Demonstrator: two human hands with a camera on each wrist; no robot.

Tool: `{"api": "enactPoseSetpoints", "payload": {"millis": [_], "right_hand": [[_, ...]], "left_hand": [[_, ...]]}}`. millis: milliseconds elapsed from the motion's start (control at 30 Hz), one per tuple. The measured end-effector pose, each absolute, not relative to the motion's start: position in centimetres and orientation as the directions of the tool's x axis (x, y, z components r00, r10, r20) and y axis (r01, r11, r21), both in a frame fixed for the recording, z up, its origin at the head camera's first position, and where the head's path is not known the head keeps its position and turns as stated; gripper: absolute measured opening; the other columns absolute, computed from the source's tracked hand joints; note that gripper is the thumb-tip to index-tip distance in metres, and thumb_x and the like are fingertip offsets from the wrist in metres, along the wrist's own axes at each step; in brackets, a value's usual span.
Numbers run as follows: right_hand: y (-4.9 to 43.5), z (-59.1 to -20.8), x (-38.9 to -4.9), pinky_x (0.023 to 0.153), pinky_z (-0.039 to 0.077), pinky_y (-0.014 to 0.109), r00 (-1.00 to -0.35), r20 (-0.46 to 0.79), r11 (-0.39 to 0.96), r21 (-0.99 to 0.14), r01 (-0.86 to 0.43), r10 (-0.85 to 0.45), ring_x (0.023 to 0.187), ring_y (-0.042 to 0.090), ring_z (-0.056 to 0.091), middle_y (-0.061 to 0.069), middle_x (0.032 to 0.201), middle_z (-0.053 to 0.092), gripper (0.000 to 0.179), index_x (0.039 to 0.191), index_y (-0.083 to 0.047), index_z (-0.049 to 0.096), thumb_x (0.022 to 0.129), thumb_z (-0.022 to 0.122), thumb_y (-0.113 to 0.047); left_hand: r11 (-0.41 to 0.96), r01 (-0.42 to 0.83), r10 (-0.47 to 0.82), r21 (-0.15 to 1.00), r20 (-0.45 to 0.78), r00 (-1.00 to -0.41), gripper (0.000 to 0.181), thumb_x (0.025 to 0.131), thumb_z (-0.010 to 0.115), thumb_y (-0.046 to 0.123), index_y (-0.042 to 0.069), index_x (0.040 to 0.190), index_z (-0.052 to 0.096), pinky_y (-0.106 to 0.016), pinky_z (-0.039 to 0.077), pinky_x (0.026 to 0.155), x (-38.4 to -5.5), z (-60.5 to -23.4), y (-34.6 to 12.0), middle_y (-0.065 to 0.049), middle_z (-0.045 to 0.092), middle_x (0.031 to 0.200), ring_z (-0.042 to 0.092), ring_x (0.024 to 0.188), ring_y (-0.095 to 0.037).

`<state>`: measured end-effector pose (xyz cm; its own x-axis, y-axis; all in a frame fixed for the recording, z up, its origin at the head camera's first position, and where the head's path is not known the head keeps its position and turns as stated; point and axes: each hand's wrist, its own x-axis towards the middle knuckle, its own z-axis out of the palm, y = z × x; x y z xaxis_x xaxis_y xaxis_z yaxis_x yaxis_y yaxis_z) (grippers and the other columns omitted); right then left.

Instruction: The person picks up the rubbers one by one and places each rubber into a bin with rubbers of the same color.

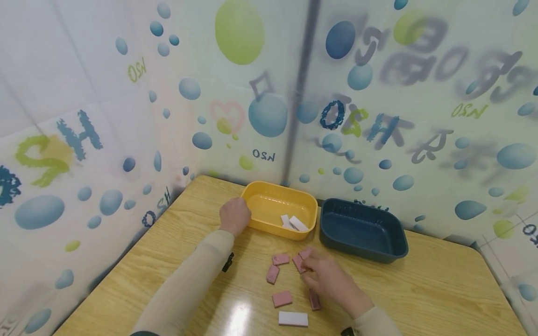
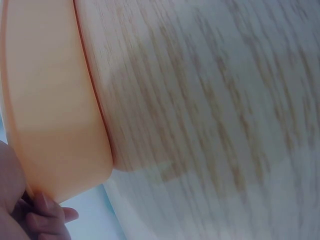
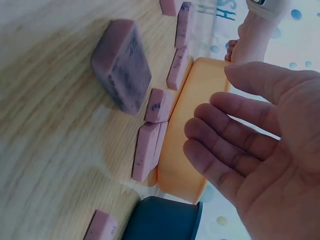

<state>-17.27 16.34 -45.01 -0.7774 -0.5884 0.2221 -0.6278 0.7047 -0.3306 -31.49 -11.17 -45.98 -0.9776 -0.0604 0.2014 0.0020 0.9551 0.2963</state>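
Note:
My left hand (image 1: 235, 216) grips the left end of a yellow plastic basin (image 1: 269, 227); in the left wrist view its curled fingers (image 2: 46, 212) are at the basin's corner. Two white blocks (image 1: 298, 224) lie inside the basin's right end. My right hand (image 1: 332, 278), fingers relaxed and slightly bent, hovers over the table beside several smudged pink erasers (image 1: 280, 259). Nothing is held in it in the right wrist view, where a smudged eraser (image 3: 125, 67) lies nearest the camera. A white rectangular block (image 1: 293, 319) lies at the near side.
A dark blue basin (image 1: 357, 247) stands right of the yellow one, near the back edge of the wooden table (image 1: 441, 289). Patterned wall sheets (image 1: 370, 140) rise behind and at the left. A small black object (image 1: 228, 262) shows beside the left forearm.

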Motion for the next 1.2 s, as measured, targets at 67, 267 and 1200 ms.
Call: {"api": "enactPoseSetpoints", "payload": {"millis": [67,267,1200], "right_hand": [[16.3,-44.8,-16.9,0.072,0.056,0.030,-0.780,0.175,0.708,-0.336,-0.621,-0.601,0.082,0.010,0.061,0.000,0.092,0.067,0.005,0.093,-0.009,0.072,0.090,0.075,-0.011],[16.1,-44.7,-16.0,0.071,0.056,0.028,-0.752,0.088,0.685,-0.354,-0.636,-0.653,0.083,0.009,0.060,0.000,0.094,0.066,0.009,0.096,-0.007,0.074,0.092,0.074,-0.016],[14.3,-44.8,-13.2,0.059,0.037,0.023,-0.722,-0.295,0.775,-0.337,-0.534,-0.626,0.066,0.005,0.040,-0.010,0.077,0.045,0.028,0.079,-0.022,0.060,0.074,0.086,-0.014]], "left_hand": [[0.955,0.004,-0.059,0.296,0.205,-0.977,0.038,0.093,0.057,0.005,0.009,0.056,0.051,-0.033,0.042,0.043,-31.4,-46.0,-11.2,-0.007,0.051,0.056,0.047,0.050,-0.018],[0.955,0.007,-0.058,0.295,0.211,-0.976,0.038,0.093,0.059,0.005,0.010,0.056,0.051,-0.034,0.042,0.043,-31.4,-46.0,-11.2,-0.006,0.051,0.056,0.048,0.050,-0.017],[0.954,0.007,-0.056,0.299,0.201,-0.978,0.036,0.093,0.059,0.005,0.009,0.057,0.053,-0.034,0.045,0.044,-31.4,-46.0,-11.2,-0.006,0.053,0.057,0.048,0.051,-0.017]]}}
